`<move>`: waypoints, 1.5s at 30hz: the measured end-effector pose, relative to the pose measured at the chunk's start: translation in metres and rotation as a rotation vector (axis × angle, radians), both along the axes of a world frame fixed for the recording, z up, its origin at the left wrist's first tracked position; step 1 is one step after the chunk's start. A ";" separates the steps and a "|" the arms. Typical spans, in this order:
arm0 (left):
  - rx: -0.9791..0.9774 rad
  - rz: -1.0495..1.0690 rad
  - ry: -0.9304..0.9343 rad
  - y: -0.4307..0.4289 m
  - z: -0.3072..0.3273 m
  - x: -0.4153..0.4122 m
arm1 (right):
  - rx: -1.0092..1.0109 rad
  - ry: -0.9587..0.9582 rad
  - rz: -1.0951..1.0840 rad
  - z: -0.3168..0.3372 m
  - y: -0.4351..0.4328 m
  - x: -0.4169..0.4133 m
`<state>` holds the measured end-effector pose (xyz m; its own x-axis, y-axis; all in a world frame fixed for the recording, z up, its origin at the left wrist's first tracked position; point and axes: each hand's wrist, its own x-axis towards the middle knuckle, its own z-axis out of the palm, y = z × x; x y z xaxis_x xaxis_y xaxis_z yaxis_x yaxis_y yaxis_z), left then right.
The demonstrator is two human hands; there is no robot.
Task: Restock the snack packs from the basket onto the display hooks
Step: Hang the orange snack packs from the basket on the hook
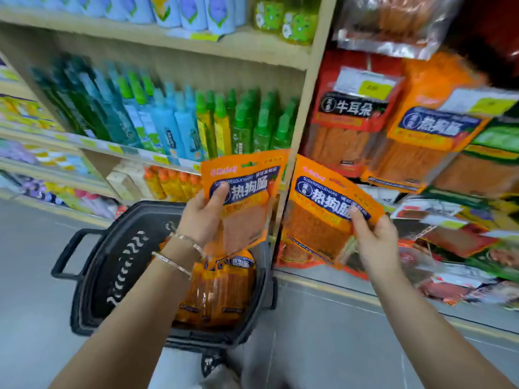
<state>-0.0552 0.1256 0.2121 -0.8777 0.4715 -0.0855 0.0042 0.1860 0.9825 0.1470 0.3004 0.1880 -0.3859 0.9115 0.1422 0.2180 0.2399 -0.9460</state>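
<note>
"Well, what do the hands have?"

"One orange snack pack each. The left hand (205, 217) is curled round the lower half of the first pack (244, 189), with the thumb laid across the blue label and the pack upright. The right hand (373, 242) pinches the lower corner of the second pack (320, 209), thumb on the front. That pack leans up and away to the hand's left."

"Do the packs touch?"

"I cannot tell. Their near edges sit just beside each other, between the two hands."

"And the rest of the stock?"

"Below the left wrist, with its two thin bangles (174, 259), a dark basket (84, 276) stands on the floor with more orange packs (219, 290) inside. Above the right hand, matching packs (432, 136) hang on the display. The hooks are hidden."
</note>
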 end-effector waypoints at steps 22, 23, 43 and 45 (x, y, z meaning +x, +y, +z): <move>0.515 -0.201 0.337 0.224 0.204 0.104 | 0.318 0.410 -0.174 0.238 0.210 0.106; 0.536 -0.209 0.327 0.232 0.210 0.101 | 0.317 0.414 -0.167 0.248 0.217 0.100; 0.635 -0.273 0.262 0.314 0.250 0.044 | 0.330 0.512 -0.058 0.332 0.293 0.016; 0.643 -0.269 0.272 0.317 0.252 0.044 | 0.319 0.524 -0.048 0.334 0.294 0.017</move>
<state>-0.0109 0.4422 0.4643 -0.6761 0.5566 0.4829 0.2268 -0.4663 0.8551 0.1639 0.5945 0.5222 -0.1503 0.8076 0.5703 -0.2390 0.5301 -0.8136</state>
